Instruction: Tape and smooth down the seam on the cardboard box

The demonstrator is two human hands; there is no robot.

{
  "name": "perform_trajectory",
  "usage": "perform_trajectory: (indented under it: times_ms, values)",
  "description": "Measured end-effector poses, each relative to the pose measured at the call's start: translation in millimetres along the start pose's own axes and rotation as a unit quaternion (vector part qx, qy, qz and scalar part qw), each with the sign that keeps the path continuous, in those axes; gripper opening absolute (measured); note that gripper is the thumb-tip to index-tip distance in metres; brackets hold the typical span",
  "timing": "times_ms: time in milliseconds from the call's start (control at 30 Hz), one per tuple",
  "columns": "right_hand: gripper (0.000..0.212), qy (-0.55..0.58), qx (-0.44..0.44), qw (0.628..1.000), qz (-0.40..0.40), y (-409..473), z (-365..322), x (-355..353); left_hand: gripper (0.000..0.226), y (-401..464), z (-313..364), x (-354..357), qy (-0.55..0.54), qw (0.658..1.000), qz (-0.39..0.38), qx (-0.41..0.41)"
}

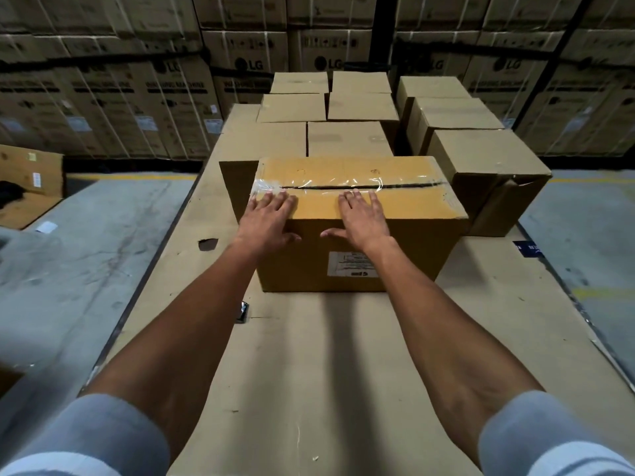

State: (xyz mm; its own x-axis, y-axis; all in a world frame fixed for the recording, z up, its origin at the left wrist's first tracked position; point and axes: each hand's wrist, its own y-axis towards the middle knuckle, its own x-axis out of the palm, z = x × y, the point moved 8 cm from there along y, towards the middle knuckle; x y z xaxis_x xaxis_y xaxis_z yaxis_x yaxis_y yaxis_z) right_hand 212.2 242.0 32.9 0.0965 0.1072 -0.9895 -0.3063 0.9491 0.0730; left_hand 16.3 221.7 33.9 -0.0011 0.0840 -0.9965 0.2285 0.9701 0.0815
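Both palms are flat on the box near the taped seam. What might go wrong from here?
The tape looks wrinkled over the seam, so pressing may lock in creases. It seems to stop short of the right end, leaving the gap open. The left hand and right hand press the box near its front edge.

We read "LG" on the far stacked cartons (247, 63); the near box's white label (354, 264) is too blurred for us.
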Motion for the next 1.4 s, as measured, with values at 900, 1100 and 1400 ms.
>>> perform_trajectory:
  times_ms: [900,1100,1400]
  values:
    - [0.066,0.144,0.015,0.981,0.133,-78,-80,23,0.076,-90,-14,22,-0.075,0.991,0.113,0.016]
    - [0.045,0.2,0.019,0.98,0.007,-99,-150,64,0.07,-139,-62,65,-0.145,0.988,0.039,-0.024]
    - [0.029,0.286,0.102,0.947,-0.102,-107,-234,123,0.062,-191,-138,119,-0.178,0.978,-0.026,-0.104]
